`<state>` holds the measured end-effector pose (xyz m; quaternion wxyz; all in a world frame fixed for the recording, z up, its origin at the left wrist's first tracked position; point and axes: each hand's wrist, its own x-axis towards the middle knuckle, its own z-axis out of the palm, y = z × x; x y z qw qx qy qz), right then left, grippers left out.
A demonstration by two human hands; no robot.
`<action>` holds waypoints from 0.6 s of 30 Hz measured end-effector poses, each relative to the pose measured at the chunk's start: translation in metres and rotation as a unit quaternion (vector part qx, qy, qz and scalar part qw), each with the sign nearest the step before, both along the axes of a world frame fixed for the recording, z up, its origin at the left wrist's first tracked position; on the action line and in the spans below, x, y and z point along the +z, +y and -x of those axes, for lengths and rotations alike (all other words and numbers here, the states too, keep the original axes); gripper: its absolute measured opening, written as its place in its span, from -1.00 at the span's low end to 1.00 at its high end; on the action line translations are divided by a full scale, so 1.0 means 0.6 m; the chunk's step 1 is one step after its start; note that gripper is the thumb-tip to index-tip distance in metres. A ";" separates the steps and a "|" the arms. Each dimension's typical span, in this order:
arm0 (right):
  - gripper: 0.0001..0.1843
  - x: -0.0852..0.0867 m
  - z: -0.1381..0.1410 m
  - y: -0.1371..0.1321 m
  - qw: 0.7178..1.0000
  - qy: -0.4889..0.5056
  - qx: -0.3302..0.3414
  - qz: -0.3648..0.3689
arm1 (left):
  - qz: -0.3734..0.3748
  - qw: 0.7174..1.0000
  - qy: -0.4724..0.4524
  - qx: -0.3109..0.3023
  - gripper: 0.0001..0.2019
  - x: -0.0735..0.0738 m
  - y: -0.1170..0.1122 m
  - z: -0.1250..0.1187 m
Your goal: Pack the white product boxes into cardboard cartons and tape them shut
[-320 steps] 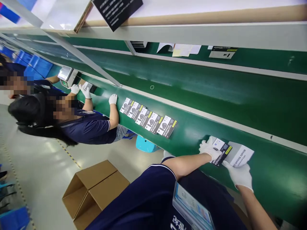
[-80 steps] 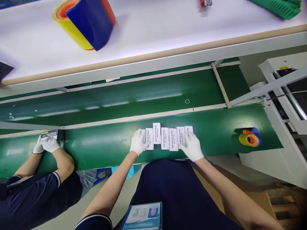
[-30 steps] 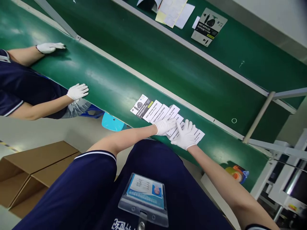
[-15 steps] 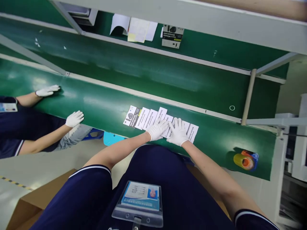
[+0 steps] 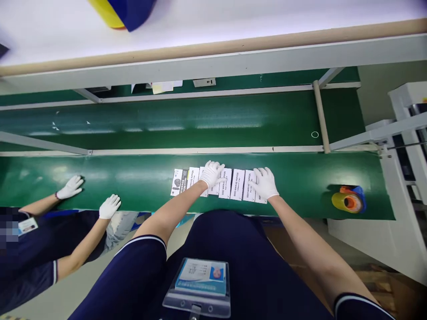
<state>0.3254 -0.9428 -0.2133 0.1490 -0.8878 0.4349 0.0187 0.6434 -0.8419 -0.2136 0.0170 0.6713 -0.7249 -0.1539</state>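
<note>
The right hand (image 5: 266,184) has just parted from the left hand (image 5: 211,174) and reached the far end of the row of white Minute Stream cartons (image 5: 236,185), so the row now sits spanned between them. Both hands lie over the tops with fingers spread, closed round nothing. The cartons lie side by side on the green bench (image 5: 295,186), a picture-faced box (image 5: 176,181) at the left end.

The row counts one picture-faced box (image 5: 177,182) and seven white-faced boxes (image 5: 237,185); nearby, four white gloves (image 5: 266,184), two badges (image 5: 201,278)
</note>
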 end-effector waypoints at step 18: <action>-0.36 -0.010 -0.029 0.020 0.997 -0.035 -0.026 0.064 | -0.010 0.999 0.027 -0.019 -0.06 0.025 0.101 0.105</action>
